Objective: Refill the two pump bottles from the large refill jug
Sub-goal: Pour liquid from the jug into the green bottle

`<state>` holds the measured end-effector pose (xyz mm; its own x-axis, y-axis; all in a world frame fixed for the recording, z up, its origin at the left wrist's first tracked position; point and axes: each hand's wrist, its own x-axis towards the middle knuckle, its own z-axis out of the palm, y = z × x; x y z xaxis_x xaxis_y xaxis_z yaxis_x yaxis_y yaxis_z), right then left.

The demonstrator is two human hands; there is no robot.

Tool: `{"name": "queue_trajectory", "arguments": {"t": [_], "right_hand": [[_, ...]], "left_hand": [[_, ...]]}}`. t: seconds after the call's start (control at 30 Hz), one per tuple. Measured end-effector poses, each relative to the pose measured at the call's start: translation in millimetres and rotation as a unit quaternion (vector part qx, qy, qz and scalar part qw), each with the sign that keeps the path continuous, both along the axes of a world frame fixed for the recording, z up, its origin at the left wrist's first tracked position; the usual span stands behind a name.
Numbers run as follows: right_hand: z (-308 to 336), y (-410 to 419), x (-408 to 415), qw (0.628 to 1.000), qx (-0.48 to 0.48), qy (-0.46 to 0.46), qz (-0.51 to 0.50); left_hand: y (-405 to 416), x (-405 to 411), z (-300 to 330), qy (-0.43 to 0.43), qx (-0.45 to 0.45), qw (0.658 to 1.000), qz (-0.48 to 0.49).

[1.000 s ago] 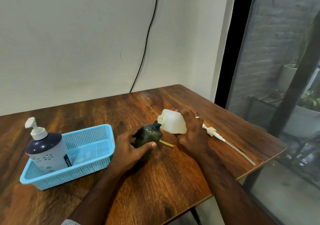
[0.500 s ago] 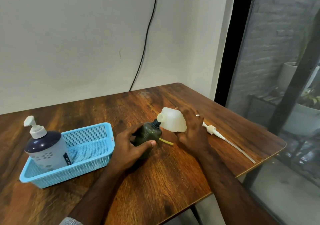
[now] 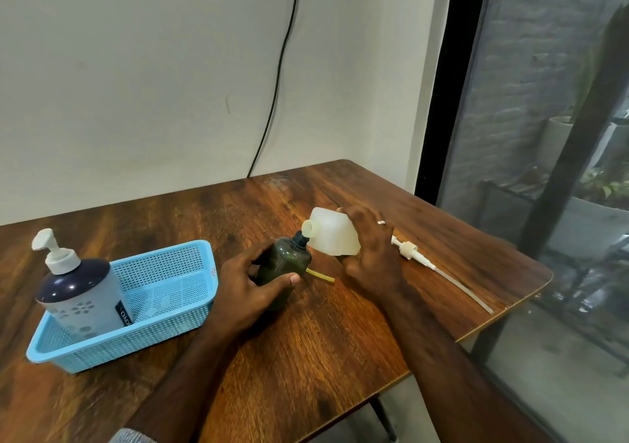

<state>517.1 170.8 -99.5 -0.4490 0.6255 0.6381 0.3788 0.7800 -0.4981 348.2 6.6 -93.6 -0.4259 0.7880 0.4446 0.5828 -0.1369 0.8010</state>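
Note:
My left hand (image 3: 252, 286) grips a dark green pump bottle (image 3: 284, 264), uncapped and upright on the wooden table (image 3: 306, 357). My right hand (image 3: 372, 255) holds the white translucent refill jug (image 3: 332, 235), tipped over to the left. The jug's open spout (image 3: 307, 230) sits right at the green bottle's black neck. A second pump bottle (image 3: 80, 292), grey with a dark blue top and a white pump, stands in the blue basket (image 3: 163, 327) at the left. Whether liquid flows I cannot tell.
A white pump head with its long dip tube (image 3: 439, 269) lies on the table to the right of my right hand. A short yellow piece (image 3: 320, 275) lies between my hands. The table's right edge and corner are near the tube. A black cable (image 3: 275, 78) runs down the wall.
The jug has stayed tipped at the green bottle's neck, with its spout slightly higher. Both hands keep their hold. My view has drifted a little.

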Motion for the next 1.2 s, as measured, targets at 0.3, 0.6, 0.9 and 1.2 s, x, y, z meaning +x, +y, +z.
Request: {"name": "queue_trajectory", "arguments": {"t": [0.3,0.6,0.9,1.2], "right_hand": [[-0.2,-0.8,0.7,1.000,0.003,0.006,0.001],[-5.0,3.8,1.1,1.000,0.029,0.009,-0.003],[-4.0,3.2,2.2,0.999,0.042,0.021,0.003],[-5.2,3.0,2.5,0.999,0.047,0.021,0.004]], "left_hand": [[-1.8,1.8,1.3,0.002,-0.003,1.000,0.002],[-3.9,5.0,5.5,0.006,0.006,1.000,-0.002],[-3.2,3.3,3.8,0.003,0.008,1.000,-0.008],[-2.7,1.1,1.4,0.013,0.010,1.000,-0.005]]}}
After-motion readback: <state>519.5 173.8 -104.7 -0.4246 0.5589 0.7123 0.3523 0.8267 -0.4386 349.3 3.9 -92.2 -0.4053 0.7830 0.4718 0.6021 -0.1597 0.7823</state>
